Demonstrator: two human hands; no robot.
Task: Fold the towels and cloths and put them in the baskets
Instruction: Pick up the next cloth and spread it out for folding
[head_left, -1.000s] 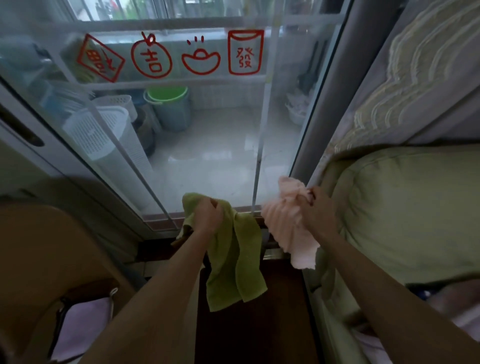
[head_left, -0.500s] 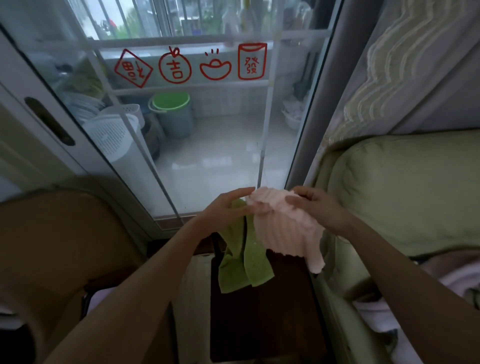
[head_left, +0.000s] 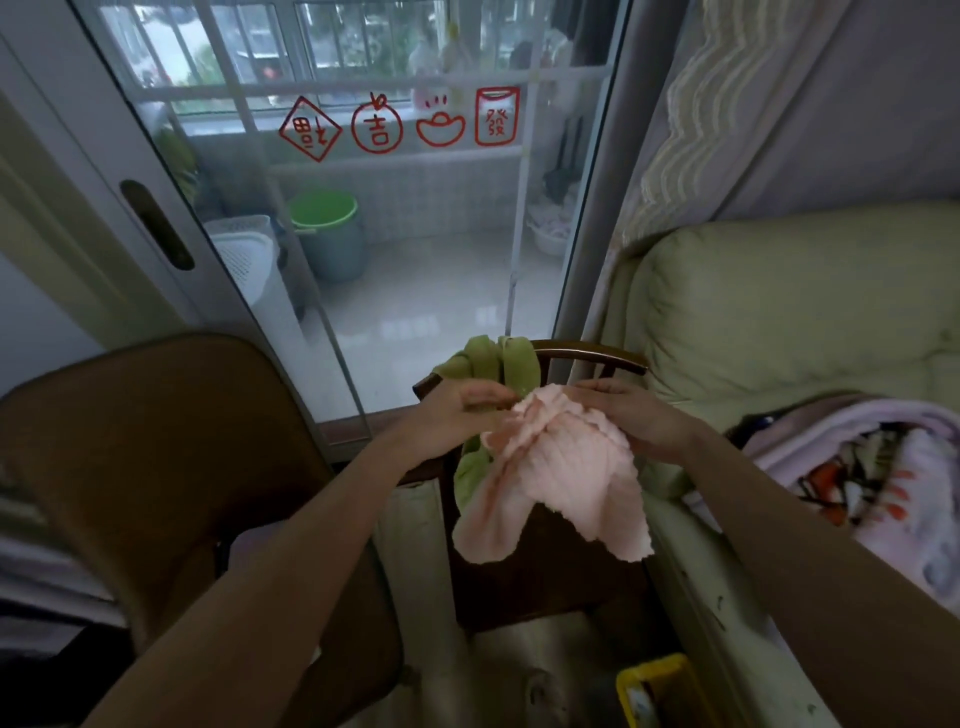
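Note:
A pink ribbed cloth hangs bunched between both hands over a dark wooden chair. My left hand pinches its top left edge. My right hand holds its top right side. A green cloth is draped over the chair's back rail, right behind my left hand, and its lower end shows under the pink cloth. A yellow basket rim shows at the bottom edge.
A brown padded chair stands at the left. A pale green sofa with a patterned blanket fills the right. A glass sliding door is ahead, with a white hamper and green bucket beyond.
The green cloth left my left hand and now hangs on the chair back. Both hands came together on the pink cloth. The view has tilted down.

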